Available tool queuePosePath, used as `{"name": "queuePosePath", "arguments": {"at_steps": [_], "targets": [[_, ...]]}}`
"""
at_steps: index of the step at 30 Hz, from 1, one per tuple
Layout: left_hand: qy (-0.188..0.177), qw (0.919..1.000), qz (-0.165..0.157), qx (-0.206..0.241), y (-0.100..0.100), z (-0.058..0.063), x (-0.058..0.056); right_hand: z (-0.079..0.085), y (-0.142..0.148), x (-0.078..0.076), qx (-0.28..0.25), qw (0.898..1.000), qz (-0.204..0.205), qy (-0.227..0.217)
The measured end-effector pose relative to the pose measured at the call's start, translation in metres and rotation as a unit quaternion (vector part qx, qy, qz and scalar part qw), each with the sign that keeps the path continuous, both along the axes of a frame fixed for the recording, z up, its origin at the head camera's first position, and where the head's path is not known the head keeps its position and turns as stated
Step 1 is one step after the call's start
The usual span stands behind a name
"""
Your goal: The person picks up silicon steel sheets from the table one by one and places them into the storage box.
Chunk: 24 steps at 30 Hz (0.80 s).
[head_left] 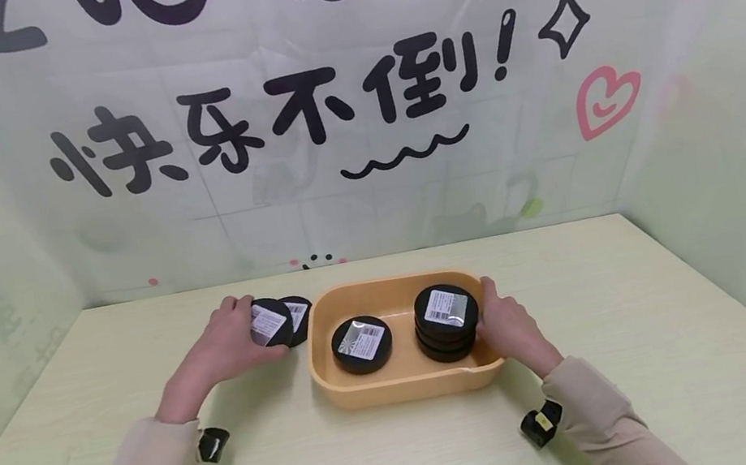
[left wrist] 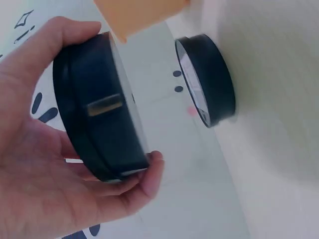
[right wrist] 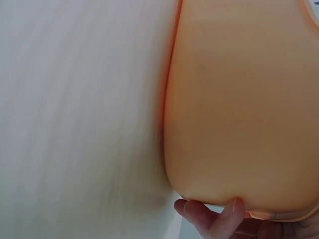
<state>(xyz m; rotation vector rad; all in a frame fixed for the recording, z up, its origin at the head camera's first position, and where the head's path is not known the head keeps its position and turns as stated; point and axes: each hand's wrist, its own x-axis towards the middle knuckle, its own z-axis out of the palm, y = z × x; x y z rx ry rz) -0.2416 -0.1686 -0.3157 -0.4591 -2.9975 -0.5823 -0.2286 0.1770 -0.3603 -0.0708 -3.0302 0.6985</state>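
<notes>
In the head view, my left hand (head_left: 232,342) grips a black round tin (head_left: 271,323) with a silver-and-white label, just left of the orange bin (head_left: 407,390). The left wrist view shows thumb and fingers around the side of this tin (left wrist: 99,109), held off the table. A second black tin (left wrist: 219,79) stands on the table beyond it, partly hidden in the head view. My right hand (head_left: 509,325) holds the bin's right end; fingers (right wrist: 232,214) show at the bin's wall in the right wrist view. Inside the bin lie a single black tin (head_left: 362,345) and a stack of tins (head_left: 447,319).
The pale wooden table (head_left: 412,464) reaches back to a printed wall sheet (head_left: 340,213) with large dark lettering. Side walls stand at left and right. A small black device (head_left: 542,424) sits by the right wrist and another (head_left: 213,444) by the left.
</notes>
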Motion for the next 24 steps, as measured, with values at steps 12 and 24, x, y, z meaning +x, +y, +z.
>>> {"name": "queuePosePath", "arguments": {"at_steps": [12, 24], "targets": [[0.053, 0.9964, -0.052, 0.040, 0.031, 0.003, -0.002, 0.000, -0.001, 0.001, 0.000, 1.000, 0.005, 0.003], [0.057, 0.9914, -0.099, 0.064, 0.059, 0.004, -0.002, 0.001, -0.001, 0.001, -0.005, 1.000, -0.001, -0.005]]}}
